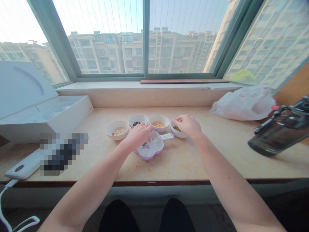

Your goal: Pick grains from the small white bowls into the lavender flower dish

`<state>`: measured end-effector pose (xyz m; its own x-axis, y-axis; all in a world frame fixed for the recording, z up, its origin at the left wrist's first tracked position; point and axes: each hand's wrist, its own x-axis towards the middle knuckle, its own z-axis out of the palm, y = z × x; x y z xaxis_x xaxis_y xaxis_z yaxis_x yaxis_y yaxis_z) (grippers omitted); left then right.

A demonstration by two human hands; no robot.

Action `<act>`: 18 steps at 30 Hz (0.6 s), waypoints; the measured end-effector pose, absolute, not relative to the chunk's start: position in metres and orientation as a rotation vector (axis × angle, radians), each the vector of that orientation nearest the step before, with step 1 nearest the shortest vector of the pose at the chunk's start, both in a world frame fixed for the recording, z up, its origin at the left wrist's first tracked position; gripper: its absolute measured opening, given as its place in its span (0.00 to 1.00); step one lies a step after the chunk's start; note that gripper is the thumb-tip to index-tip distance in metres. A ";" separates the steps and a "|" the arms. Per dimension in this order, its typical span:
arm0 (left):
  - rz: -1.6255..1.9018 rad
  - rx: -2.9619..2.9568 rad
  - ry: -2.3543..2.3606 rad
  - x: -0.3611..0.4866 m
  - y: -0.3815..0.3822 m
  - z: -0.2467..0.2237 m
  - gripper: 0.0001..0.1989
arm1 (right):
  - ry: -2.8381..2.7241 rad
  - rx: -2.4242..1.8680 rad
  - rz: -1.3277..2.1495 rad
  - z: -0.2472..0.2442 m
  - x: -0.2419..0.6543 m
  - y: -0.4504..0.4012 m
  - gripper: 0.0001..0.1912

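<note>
Head view, left to right: one white open box [41, 109] and one white power bank [23, 167] sit on the stone sill [212, 161], then four small white bowls: pale flakes [117, 130], black seeds [138, 120], orange grains [158, 123], dark green seeds [177, 129]. The left hand [138, 135] curls narrowly over one lilac-trimmed divided dish [151, 149]; the right hand [188, 126] pinches narrowly at the fourth bowl. Whether either holds anything, I cannot tell. One plastic bag [243, 103] and one dark bottle [282, 129] are furthest right
</note>
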<state>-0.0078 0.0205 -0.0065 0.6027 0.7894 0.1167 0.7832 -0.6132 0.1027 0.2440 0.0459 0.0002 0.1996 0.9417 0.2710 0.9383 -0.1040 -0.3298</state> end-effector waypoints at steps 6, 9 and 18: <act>0.290 2.754 1.349 -0.008 0.021 -0.007 0.09 | -1.778 -2.011 0.033 0.002 0.240 0.043 0.15; 0.324 2.731 1.339 -0.008 0.020 -0.007 0.08 | -1.779 -2.002 0.041 0.002 0.239 0.042 0.15; 0.330 2.728 1.402 -0.009 0.013 0.000 0.09 | -1.791 -1.934 0.050 0.002 0.235 0.041 0.13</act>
<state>-0.0087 0.0134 0.0002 0.5644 0.8092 0.1632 0.7972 -0.5856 0.1469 0.2348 0.0411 0.0017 0.1342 0.9437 0.3025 0.9252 -0.0100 -0.3793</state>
